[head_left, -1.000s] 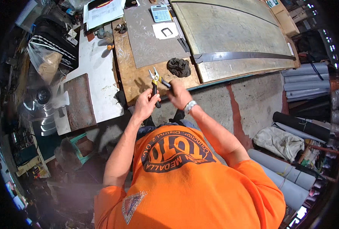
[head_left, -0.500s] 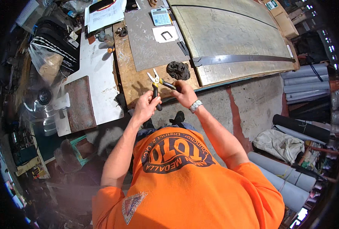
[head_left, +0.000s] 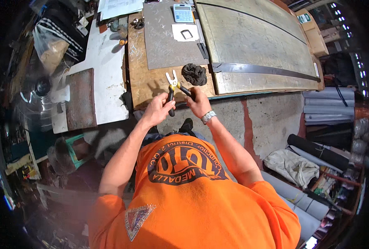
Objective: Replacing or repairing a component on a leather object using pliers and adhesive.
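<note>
Both my hands grip one pair of pliers (head_left: pixel 174 84) with black and yellow handles, its jaws spread and pointing away from me. My left hand (head_left: pixel 158 109) is closed round the left handle. The right handle is in my right hand (head_left: pixel 200 101), which has a metal watch at the wrist. The pliers are held at the near edge of a wooden workbench (head_left: pixel 151 85). Just beyond my right hand lies a crumpled black cloth (head_left: pixel 194 74).
A grey sheet (head_left: pixel 163 45) on the bench bears a light blue calculator (head_left: pixel 183 13) and a white card (head_left: pixel 184 32). To the right is a large board (head_left: pixel 255 37) with a dark metal strip. A rusty plate (head_left: pixel 80 99) lies left; grey rolls (head_left: pixel 329 106) are stacked right.
The pliers have turned slightly in my hands, so the jaws now point more straight ahead and appear wider apart. My view has shifted a little; both hands keep their hold.
</note>
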Demonstrator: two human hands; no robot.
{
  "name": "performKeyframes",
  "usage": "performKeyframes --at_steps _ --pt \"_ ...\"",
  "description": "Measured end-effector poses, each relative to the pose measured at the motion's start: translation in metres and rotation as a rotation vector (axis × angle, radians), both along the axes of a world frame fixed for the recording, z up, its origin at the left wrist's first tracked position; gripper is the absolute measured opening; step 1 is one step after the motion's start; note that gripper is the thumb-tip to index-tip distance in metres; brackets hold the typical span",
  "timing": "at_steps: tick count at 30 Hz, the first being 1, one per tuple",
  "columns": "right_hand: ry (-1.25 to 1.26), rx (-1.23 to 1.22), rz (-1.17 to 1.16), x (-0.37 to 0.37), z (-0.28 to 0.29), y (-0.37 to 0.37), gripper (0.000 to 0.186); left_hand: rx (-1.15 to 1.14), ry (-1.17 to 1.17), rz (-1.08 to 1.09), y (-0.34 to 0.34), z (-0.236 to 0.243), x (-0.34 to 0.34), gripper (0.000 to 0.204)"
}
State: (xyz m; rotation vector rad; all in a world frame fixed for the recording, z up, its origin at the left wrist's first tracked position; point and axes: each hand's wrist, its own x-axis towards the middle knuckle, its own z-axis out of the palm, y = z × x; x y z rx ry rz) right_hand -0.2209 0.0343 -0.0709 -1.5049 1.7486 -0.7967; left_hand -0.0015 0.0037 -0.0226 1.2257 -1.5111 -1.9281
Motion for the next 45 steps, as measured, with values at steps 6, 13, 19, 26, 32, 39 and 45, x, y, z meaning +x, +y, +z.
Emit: performKeyframes --at_steps 6,13,19,26,32,39,45 --pt "-0.290 0.128 -0.075 -0.003 0.015 0.000 0.022 -0.002 -0.024 -0.005 -0.003 0.008 -0.002 0.017" --pt "-0.075 0.110 0.032 0.002 0.033 -0.007 0.020 -0.051 0.062 0.027 0.000 -0.003 -0.004 0.019" --pt "-0.144 0.251 0.070 0.005 0.053 -0.012 0.027 -0.089 0.071 0.029 -0.003 -0.001 -0.001 0.019" --pt "0.010 0.057 0.209 -0.012 0.012 -0.015 0.019 -0.030 0.041 -0.004 -0.009 0.005 -0.003 0.019" --pt "-0.061 0.133 0.214 0.007 0.037 -0.013 0.027 -0.076 0.091 -0.014 -0.010 -0.008 -0.003 0.020" --pt "-0.005 0.145 0.212 0.001 0.036 -0.007 0.025 -0.047 0.053 -0.078 -0.011 -0.005 0.006 0.019" --pt "-0.025 0.178 0.158 0.013 0.024 -0.003 0.023 -0.068 0.050 -0.096 -0.014 -0.005 0.008 0.018"
